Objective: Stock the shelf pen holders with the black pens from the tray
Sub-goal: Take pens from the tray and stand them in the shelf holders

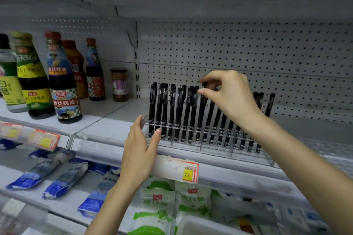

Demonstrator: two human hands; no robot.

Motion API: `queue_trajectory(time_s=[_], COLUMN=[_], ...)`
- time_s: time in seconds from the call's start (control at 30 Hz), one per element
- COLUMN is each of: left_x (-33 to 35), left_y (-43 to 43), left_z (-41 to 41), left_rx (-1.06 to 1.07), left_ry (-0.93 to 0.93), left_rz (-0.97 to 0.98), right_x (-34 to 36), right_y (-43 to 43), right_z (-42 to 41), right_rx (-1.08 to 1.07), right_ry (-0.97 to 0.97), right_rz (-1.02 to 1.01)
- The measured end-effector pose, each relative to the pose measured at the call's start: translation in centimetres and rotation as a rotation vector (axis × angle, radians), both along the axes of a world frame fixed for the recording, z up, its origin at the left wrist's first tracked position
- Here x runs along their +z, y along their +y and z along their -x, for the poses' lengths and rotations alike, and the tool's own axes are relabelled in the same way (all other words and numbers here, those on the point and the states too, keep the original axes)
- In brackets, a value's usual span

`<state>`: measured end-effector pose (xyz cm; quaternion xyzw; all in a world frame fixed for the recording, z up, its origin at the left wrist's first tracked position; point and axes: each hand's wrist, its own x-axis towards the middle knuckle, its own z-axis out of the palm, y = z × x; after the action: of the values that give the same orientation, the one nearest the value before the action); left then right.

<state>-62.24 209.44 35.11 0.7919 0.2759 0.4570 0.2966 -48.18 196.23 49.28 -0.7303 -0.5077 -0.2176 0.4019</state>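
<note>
A clear acrylic pen holder [214, 149] stands on the middle shelf, with several black pens [176, 114] upright in its slots. My right hand [231, 95] reaches in from the right and pinches the cap of one black pen [202, 112] standing in the holder's middle. My left hand [142, 145] rests with straight fingers against the holder's left end, thumb on its front. Two more pens [269, 104] stick up behind my right wrist. No tray shows in view.
Sauce bottles [63, 82] and a small jar [119, 85] stand on the shelf to the left. A perforated back panel [267, 53] rises behind the pens. A yellow price tag [189, 173] hangs on the shelf rail. Blue and green packets [158, 210] lie on lower shelves.
</note>
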Motion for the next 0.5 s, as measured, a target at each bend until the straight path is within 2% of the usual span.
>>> queue_trajectory(time_s=[0.27,0.5], left_x=[0.0,0.3], left_y=[0.0,-0.1], left_z=[0.0,0.1], left_rx=[0.0,-0.023], left_ry=[0.007,-0.012], left_rz=[0.004,0.017], right_x=[0.0,-0.3], right_y=[-0.4,-1.2], right_z=[-0.5,0.1], right_rx=[-0.009,-0.031], right_ry=[0.003,-0.08], right_rz=[0.125,0.088])
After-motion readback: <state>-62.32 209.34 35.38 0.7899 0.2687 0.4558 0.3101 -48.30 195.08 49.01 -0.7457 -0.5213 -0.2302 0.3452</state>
